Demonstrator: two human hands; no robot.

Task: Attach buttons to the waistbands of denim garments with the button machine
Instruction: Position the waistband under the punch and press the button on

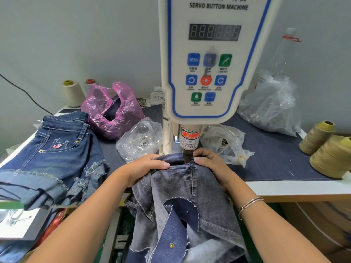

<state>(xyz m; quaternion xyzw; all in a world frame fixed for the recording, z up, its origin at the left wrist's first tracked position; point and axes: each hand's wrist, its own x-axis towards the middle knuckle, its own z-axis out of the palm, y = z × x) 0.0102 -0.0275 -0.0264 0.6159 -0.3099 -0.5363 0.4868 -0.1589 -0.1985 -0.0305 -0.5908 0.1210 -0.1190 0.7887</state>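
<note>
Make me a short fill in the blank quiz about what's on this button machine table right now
1. Both hands hold the grey denim garment under the machine's ____.
2. The bag behind the blue shorts is ____ in colour.
3. The bracelet is on the ____ wrist.
4. The panel reads SERVO ____ MACHINE.

Missing words: punch head; pink; right; BUTTON

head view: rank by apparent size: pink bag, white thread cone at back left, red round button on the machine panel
1. pink bag
2. white thread cone, though it sits farther back, so its true size is unsure
3. red round button
</note>
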